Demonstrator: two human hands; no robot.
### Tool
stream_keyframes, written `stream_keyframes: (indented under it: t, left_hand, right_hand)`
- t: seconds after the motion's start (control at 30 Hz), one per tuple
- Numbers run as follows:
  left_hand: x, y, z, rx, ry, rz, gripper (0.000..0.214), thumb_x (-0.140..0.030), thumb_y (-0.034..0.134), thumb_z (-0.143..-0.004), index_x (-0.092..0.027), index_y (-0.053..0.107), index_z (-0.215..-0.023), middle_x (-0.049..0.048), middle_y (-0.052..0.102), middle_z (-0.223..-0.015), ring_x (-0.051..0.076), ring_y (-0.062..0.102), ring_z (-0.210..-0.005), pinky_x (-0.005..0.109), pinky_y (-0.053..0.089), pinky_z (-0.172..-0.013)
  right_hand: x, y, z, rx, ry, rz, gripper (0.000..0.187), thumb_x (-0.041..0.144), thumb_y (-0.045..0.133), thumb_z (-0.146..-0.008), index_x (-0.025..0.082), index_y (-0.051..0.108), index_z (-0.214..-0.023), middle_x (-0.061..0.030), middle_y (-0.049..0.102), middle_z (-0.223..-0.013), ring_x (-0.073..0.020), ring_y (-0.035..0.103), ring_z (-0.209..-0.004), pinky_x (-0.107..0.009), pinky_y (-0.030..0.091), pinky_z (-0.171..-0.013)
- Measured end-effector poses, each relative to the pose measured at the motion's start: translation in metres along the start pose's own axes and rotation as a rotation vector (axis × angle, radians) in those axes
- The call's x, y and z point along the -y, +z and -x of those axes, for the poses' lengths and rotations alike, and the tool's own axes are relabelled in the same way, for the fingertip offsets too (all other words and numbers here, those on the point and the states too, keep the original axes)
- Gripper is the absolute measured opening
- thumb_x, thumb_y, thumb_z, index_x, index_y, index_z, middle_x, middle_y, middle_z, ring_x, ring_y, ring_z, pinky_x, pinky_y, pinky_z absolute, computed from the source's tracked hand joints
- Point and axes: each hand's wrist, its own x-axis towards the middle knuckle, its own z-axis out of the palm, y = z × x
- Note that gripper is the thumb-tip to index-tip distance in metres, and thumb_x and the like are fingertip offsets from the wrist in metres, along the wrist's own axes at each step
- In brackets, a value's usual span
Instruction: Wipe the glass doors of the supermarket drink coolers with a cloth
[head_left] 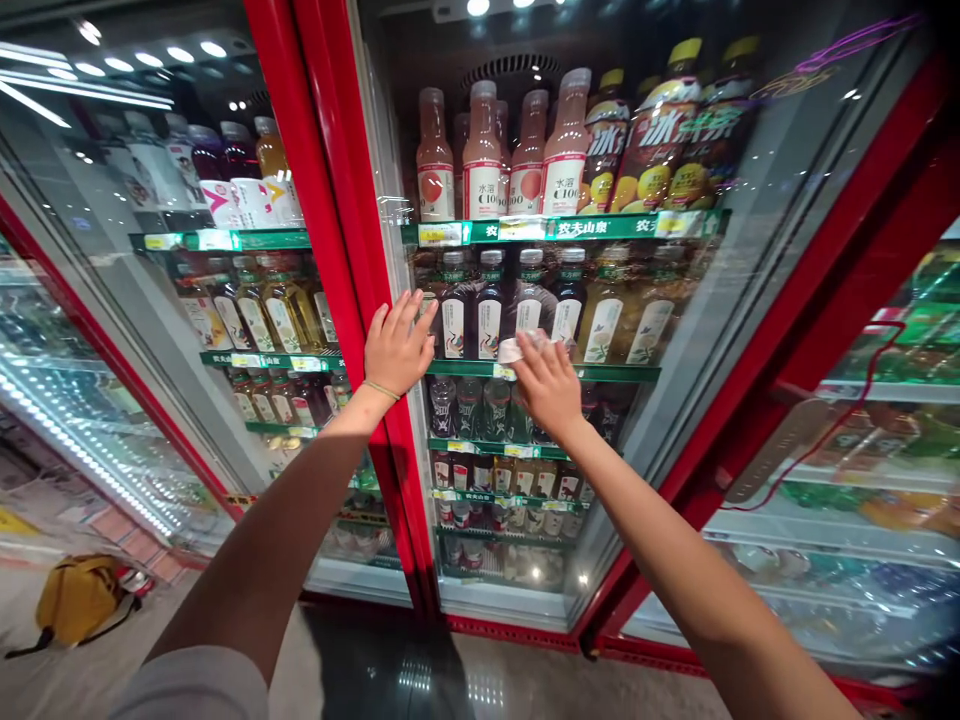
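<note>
My left hand (397,345) lies flat with fingers spread, open, on the red door frame (352,250) and the edge of the glass door (757,230) of a drinks fridge. My right hand (549,385) presses a small white cloth (514,349) against the same glass, fingers closed over it, at the height of the second shelf. Behind the glass stand dark bottles with white labels (489,310); pink bottles (484,155) are on the top shelf.
A second fridge with bottles (247,300) stands to the left and a third (892,440) to the right, with a thin red cable (832,430) across it. A yellow bag (79,598) lies on the floor at the lower left. The floor tiles (420,680) are glossy.
</note>
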Motion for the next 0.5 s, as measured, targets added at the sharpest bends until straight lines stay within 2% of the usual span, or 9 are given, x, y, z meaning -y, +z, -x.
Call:
stream_keyframes:
  t: [0.07,0.13,0.3,0.37,0.5]
  left_hand:
    - [0.000,-0.001,0.000,0.018,0.003,0.013,0.063,-0.029,0.050,-0.100,-0.027,0.038,-0.161,0.0102,0.040,-0.167,0.030,0.033,-0.157,0.054,0.019,-0.130]
    - [0.001,-0.002,-0.001,0.032,0.010,0.009,0.063,-0.029,0.049,-0.099,-0.026,0.038,-0.161,0.0105,0.039,-0.167,0.030,0.032,-0.157,0.055,0.019,-0.130]
    - [0.000,-0.003,-0.001,0.072,-0.004,0.004,0.065,-0.028,0.049,-0.098,-0.025,0.037,-0.162,0.0110,0.037,-0.168,0.032,0.030,-0.158,0.056,0.018,-0.130]
    - [0.000,-0.004,-0.001,0.089,-0.007,0.010,0.066,-0.029,0.049,-0.098,-0.026,0.035,-0.162,0.0108,0.035,-0.169,0.032,0.028,-0.159,0.057,0.016,-0.130]
    - [0.000,-0.008,-0.001,0.102,-0.009,0.002,0.063,-0.031,0.047,-0.100,-0.027,0.035,-0.162,0.0093,0.034,-0.170,0.031,0.025,-0.160,0.056,0.015,-0.131]
  right_hand:
    - [-0.001,0.000,-0.001,0.082,-0.110,-0.023,0.041,0.022,0.047,-0.104,0.025,0.061,-0.142,-0.0025,0.042,-0.166,-0.0227,0.026,-0.160,-0.050,0.027,-0.132]
    - [-0.008,-0.004,-0.009,0.105,-0.103,-0.035,0.041,0.023,0.046,-0.104,0.027,0.060,-0.142,-0.0005,0.040,-0.167,-0.0219,0.027,-0.159,-0.049,0.025,-0.132]
    - [-0.027,-0.015,-0.017,-0.030,0.253,-0.016,0.050,0.027,0.041,-0.105,0.029,0.050,-0.154,-0.0023,0.033,-0.171,-0.0277,0.018,-0.162,-0.058,0.018,-0.133]
    - [-0.026,-0.014,-0.010,-0.036,0.301,-0.025,0.051,0.027,0.040,-0.104,0.029,0.050,-0.154,-0.0024,0.034,-0.170,-0.0288,0.017,-0.162,-0.061,0.016,-0.132]
    - [-0.018,-0.014,-0.004,0.097,0.138,-0.068,0.047,0.026,0.041,-0.104,0.028,0.057,-0.148,-0.0013,0.040,-0.167,-0.0263,0.021,-0.161,-0.058,0.018,-0.132]
